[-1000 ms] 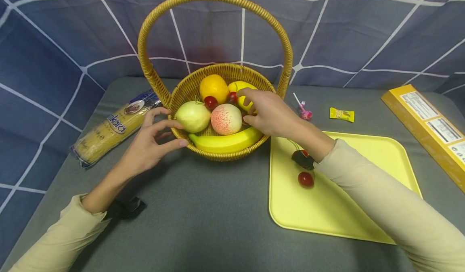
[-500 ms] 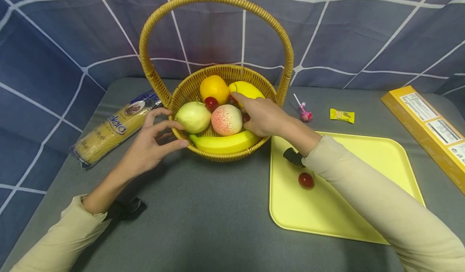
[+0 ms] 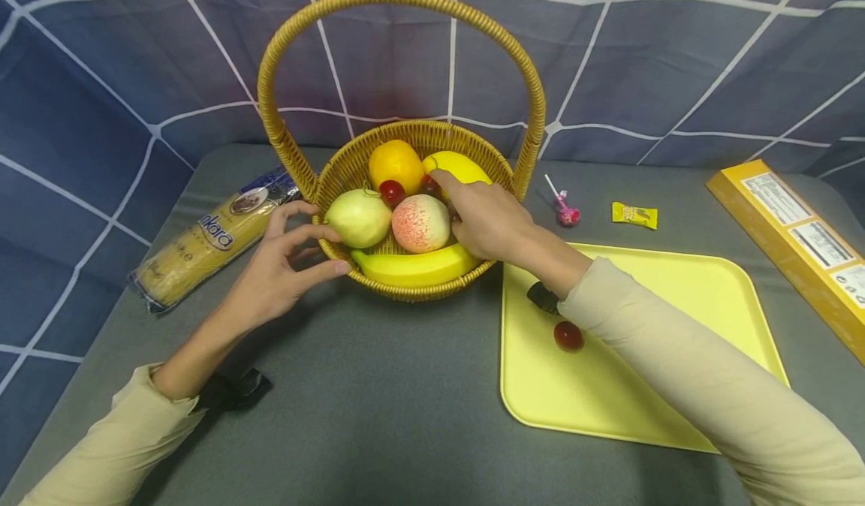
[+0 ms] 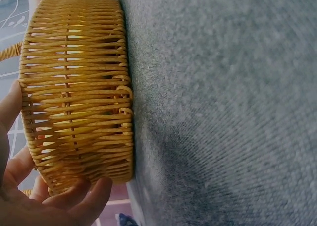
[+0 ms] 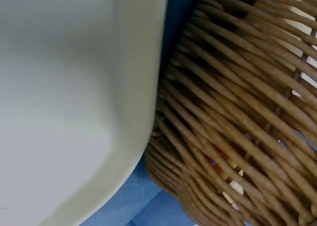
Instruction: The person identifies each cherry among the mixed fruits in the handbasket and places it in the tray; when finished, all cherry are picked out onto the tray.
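A wicker basket (image 3: pixel 408 293) with a tall handle holds an orange (image 3: pixel 396 167), a peach (image 3: pixel 421 224), a pale green round fruit (image 3: pixel 358 218), a banana (image 3: pixel 415 267), a yellow fruit (image 3: pixel 462 168) and red cherries (image 3: pixel 392 193). My left hand (image 3: pixel 280 269) grips the basket's left rim; in the left wrist view its fingers (image 4: pixel 94 201) curl against the woven side. Inside the basket's right side, my right hand (image 3: pixel 492 217) reaches down between peach and yellow fruit. Its index finger lies at a dark red cherry (image 3: pixel 429 185); the other fingertips are hidden.
A yellow tray (image 3: pixel 642 408) with one cherry (image 3: pixel 568 335) lies right of the basket, under my right forearm. Behind it are a lollipop (image 3: pixel 566 213) and a yellow wrapped candy (image 3: pixel 634 215). An orange box (image 3: pixel 797 228) lies far right, a pasta pack (image 3: pixel 209 239) left.
My right hand has lowered deeper into the basket and turned its back upward, covering more of the yellow fruit's side. The left hand and basket have stayed in place.
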Tool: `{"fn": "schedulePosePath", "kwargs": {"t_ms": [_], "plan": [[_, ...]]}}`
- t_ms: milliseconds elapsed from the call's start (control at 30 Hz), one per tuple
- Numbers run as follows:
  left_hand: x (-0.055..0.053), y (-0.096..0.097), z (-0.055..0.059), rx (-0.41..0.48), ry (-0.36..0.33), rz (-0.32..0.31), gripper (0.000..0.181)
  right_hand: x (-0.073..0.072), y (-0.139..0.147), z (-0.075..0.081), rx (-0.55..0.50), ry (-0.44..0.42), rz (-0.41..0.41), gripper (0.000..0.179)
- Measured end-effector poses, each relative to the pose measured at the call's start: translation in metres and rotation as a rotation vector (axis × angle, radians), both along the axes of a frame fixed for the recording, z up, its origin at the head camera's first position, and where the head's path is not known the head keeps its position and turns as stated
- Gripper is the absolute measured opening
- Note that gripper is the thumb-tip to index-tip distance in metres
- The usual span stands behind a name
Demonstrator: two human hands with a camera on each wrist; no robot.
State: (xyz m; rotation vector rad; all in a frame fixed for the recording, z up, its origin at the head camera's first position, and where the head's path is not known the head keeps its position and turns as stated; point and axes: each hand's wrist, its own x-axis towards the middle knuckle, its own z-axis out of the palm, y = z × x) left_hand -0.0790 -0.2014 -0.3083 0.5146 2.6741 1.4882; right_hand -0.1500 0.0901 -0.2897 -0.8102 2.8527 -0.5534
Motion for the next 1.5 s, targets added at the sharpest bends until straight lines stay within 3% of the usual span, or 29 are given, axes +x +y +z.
{"fn": "schedulePosePath", "kwargs": {"t_ms": [133,333,567,900,1233,1367,1500], "plan": [[0.000,0.000,0.000,-0.005,-0.001,0.000,0.031,0.000,0.004,0.001,-0.028,0.011,0.000,0.064],[-0.001,0.001,-0.001,-0.002,0.002,-0.004,0.031,-0.001,0.002,0.003,0.068,-0.009,0.014,0.072],[-0.001,0.001,-0.001,-0.004,0.003,0.002,0.029,-0.001,-0.001,0.001,0.079,0.051,0.029,0.075],[-0.002,0.002,-0.002,0.000,0.007,0.002,0.029,0.000,0.007,0.001,-0.061,0.157,-0.025,0.075],[0.000,0.001,0.000,-0.006,0.000,0.009,0.030,0.015,0.021,0.001,-0.266,0.299,0.053,0.060],[0.000,0.000,-0.001,-0.005,0.001,0.008,0.030,0.020,0.024,0.000,-0.307,0.327,0.070,0.059],[0.000,0.000,-0.002,-0.004,-0.003,0.007,0.029,0.024,0.026,-0.001,-0.381,0.331,0.090,0.047]]}}
